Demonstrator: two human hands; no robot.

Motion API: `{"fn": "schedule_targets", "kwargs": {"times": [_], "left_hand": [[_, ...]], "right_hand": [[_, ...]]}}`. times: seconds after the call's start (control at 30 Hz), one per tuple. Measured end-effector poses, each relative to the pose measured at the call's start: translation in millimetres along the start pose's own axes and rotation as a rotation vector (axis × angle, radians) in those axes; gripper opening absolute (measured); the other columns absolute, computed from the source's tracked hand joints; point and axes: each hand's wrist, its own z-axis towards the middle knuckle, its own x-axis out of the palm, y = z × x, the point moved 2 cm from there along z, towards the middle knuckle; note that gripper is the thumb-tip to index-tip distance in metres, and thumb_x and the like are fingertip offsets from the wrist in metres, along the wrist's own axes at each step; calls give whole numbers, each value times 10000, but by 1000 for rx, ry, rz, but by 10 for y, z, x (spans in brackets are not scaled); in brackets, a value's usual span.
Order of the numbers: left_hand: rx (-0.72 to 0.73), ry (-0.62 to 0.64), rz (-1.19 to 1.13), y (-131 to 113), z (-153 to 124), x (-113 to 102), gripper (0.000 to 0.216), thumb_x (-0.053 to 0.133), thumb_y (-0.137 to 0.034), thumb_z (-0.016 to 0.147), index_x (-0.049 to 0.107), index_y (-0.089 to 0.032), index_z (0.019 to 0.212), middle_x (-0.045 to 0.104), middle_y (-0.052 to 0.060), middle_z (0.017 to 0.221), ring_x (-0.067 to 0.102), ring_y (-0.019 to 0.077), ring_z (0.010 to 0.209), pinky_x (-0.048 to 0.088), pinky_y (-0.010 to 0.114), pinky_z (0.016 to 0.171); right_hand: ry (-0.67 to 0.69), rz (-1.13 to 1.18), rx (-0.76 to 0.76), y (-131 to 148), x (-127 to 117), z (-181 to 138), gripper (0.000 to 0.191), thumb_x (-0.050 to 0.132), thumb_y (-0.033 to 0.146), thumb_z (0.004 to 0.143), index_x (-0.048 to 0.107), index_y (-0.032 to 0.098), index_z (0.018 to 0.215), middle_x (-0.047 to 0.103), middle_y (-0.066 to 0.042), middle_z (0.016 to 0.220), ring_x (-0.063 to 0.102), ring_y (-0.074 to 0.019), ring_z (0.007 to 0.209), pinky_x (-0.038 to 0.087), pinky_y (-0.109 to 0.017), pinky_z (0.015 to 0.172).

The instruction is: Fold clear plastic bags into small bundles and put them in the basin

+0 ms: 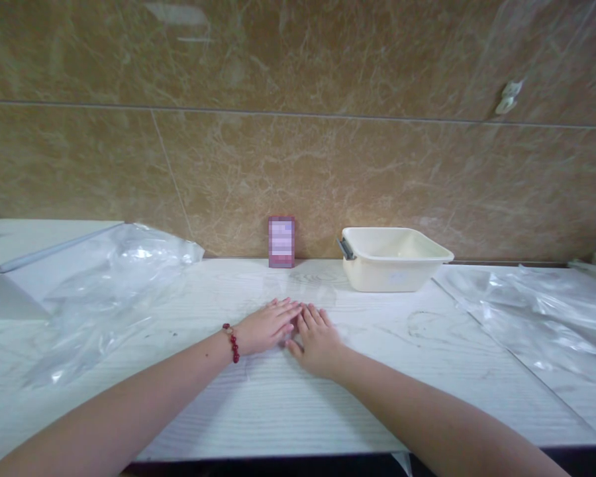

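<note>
While left hand and right hand lie empty on the bench, clear of its edges, fingers barely spread, nothing looks started tbh.

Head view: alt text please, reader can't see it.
A person's left hand and right hand lie flat, apparently touching, on a white wood-grain table. Behind them, before a brown marbled wall, are a blurred purple rectangular item and a cream rectangular plastic tub; crumpled clear plastic sheeting lies to either side.

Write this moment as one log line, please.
left hand: palm down, wearing bracelet | right hand: palm down, close to left hand | tub: on table, beyond the hands, to the right
</note>
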Motion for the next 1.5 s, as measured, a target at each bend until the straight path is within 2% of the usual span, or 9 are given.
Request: {"fn": "schedule_targets", "kwargs": {"times": [0.13,0.3,0.47,0.63,0.8,0.97,1.13,1.3,1.5], "left_hand": [[-24,69,52,153,38,77,528,209,-462,826,189,-222,1296,223,49,1356,152,162,1240,119,370,994],[-175,106,101,433,42,18,528,189,-537,794,174,-335,1282,161,28,1374,106,207,1248,76,452,971],[-289,89,83,641,80,22,521,185,-543,791,218,-339,1270,165,30,1374,112,211,1247,77,458,967],[-490,-2,10,886,105,-54,484,223,-422,824,277,-236,1268,252,67,1344,189,183,1231,169,374,972],[-776,-125,18,1117,-216,-294,421,324,-329,781,468,-128,1121,503,116,1143,447,186,1064,315,268,889],[-941,-109,-76,1088,-551,-350,418,398,-415,717,528,-151,1014,614,87,919,573,183,816,418,243,700],[-933,-94,-84,970,-496,-274,377,433,-450,688,596,-158,862,636,101,845,576,206,799,415,253,673],[-905,-68,-109,893,-428,-231,309,452,-396,687,626,-146,733,647,118,798,585,212,767,411,260,667],[-823,-114,-150,784,-371,-225,181,459,-239,673,607,-159,739,643,77,828,568,172,793,390,223,688]], "right_hand": [[14,14,6,-20,-23,15,706,188,539,780,268,40,1273,212,-154,1334,141,-288,1230,108,-450,985],[33,24,14,-8,-35,1,737,177,575,766,250,55,1283,187,-147,1343,122,-290,1234,102,-453,984],[14,18,13,-8,-34,-3,742,179,583,763,241,62,1288,189,-147,1344,123,-286,1235,100,-441,987],[12,20,8,-24,-26,-4,743,186,592,758,238,77,1290,187,-141,1347,124,-283,1235,101,-438,986],[14,33,-5,-39,-4,-7,717,182,595,760,230,122,1297,183,-119,1353,118,-270,1239,94,-433,989],[-54,81,21,-49,-50,24,615,229,524,792,305,135,1261,216,-121,1343,124,-256,1241,134,-434,986],[-198,158,-94,68,-242,45,332,318,311,819,499,181,1065,421,-90,1206,301,-194,1167,263,-368,944],[-58,194,-204,472,-320,-47,279,319,245,823,572,183,923,578,-70,914,497,-151,900,364,-295,827],[140,141,-78,1000,-374,-205,343,338,312,793,547,171,1026,542,-106,1051,486,-221,968,384,-376,802]]}}
